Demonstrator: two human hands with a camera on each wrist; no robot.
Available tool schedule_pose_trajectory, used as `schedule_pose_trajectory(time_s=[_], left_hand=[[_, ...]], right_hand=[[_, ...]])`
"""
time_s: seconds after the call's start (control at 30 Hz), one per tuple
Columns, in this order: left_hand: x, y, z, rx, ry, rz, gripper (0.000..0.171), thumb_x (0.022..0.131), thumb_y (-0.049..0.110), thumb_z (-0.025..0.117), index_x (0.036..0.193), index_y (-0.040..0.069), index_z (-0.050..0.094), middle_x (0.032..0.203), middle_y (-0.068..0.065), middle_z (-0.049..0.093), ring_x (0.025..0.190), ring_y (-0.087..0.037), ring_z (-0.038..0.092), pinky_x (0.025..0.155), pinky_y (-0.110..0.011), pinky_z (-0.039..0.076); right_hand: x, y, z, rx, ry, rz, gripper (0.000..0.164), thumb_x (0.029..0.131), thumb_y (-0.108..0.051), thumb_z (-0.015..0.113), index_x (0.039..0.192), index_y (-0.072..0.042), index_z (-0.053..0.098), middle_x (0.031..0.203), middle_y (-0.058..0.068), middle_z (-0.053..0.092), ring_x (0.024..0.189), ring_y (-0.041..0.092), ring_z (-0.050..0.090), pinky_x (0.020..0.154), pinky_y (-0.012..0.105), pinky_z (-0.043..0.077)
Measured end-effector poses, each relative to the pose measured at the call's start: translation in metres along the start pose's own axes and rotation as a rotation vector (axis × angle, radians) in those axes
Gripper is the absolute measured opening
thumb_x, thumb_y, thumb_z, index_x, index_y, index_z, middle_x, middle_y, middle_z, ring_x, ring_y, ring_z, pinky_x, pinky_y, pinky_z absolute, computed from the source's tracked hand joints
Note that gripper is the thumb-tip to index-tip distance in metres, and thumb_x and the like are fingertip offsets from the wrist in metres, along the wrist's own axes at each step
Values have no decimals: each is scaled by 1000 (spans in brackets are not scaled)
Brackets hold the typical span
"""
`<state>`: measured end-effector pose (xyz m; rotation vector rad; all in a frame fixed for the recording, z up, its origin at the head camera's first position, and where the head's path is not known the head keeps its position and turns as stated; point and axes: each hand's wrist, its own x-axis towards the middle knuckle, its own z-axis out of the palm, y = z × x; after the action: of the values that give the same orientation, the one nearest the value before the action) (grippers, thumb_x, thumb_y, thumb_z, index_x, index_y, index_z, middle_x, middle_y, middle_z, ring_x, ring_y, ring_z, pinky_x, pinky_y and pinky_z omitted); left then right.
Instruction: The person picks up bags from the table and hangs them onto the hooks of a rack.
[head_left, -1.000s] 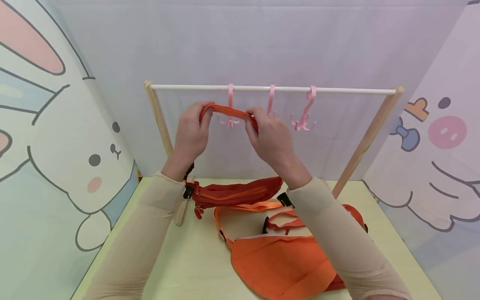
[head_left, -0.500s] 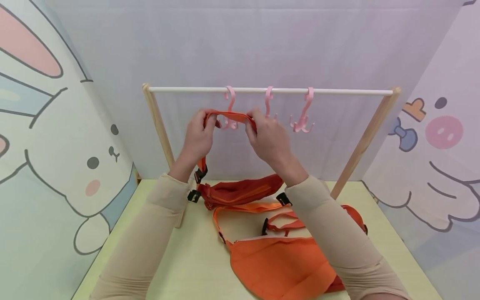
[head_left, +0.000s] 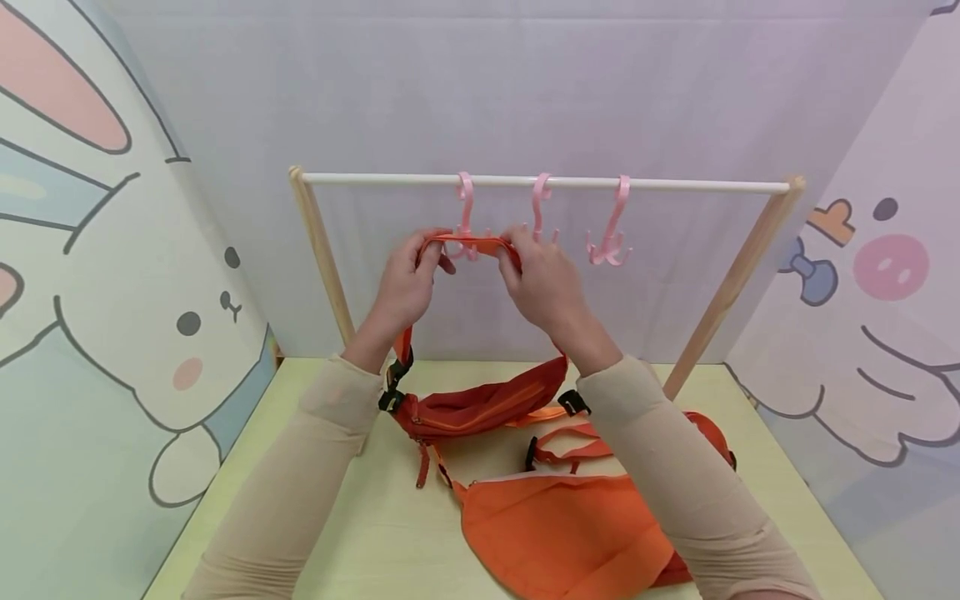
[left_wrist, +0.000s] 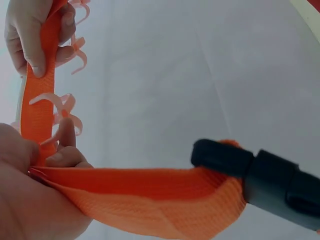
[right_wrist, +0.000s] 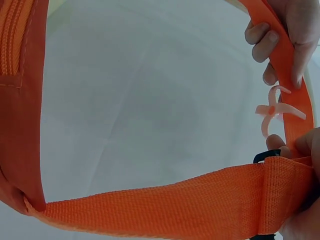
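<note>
My left hand and right hand each pinch the orange strap of a red waist bag, keeping a short length stretched between them. The bag hangs below from the strap, tilted with its left end lower, above the table. Right behind the held strap is the left pink hook; in the right wrist view the prongs of a pink hook overlap the strap's edge. Whether strap and hook touch, I cannot tell. A black buckle sits on the strap in the left wrist view.
Two more pink hooks hang farther right on the white rail of a wooden rack. On the table lie an orange bag and other red-orange straps, partly under my right arm. Cartoon-printed walls stand at both sides.
Both hands have come down a little, and the left has moved right, closer to the other. The waist bag's left end has shifted right and down. Its zip-pull tassel now hangs lower.
</note>
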<state>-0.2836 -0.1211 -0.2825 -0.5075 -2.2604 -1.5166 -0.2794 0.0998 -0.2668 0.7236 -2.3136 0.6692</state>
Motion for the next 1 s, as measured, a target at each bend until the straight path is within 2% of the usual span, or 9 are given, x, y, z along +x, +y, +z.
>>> schedule_pose_trajectory(time_s=[0.17,0.37,0.53,0.7,1.0], left_hand=[[-3,-2,0,18,-22,-3,34,116,28,45,139,11,64,97,-12,65,77,-26,50,64,-33,38],[-3,-4,-4,72,-63,-15,32,116,29,43,126,8,65,89,-11,57,73,-28,46,64,-35,37],[-5,-8,-5,147,-83,-29,33,116,29,41,121,7,65,86,-12,57,71,-30,47,64,-38,38],[-9,-16,-7,216,-69,-58,32,117,27,40,125,7,63,89,-12,57,69,-30,47,62,-39,40],[-25,-34,-11,274,18,-111,29,114,19,47,133,1,58,87,-12,54,68,-28,46,61,-39,40]], right_hand=[[-2,2,0,-9,-23,12,18,110,-22,57,118,-7,63,67,5,53,53,23,46,51,36,40],[-1,2,0,-29,-55,46,18,110,-22,56,119,-8,63,68,5,53,54,23,47,52,37,41],[1,0,1,-66,-160,105,18,110,-23,54,117,-9,62,71,5,56,56,23,52,53,37,46],[0,-3,9,-74,-266,168,17,110,-24,55,115,-8,61,80,6,59,64,24,57,57,37,52],[-7,5,30,-63,-325,179,22,114,-26,51,118,-6,59,77,6,58,62,24,56,58,36,50]])
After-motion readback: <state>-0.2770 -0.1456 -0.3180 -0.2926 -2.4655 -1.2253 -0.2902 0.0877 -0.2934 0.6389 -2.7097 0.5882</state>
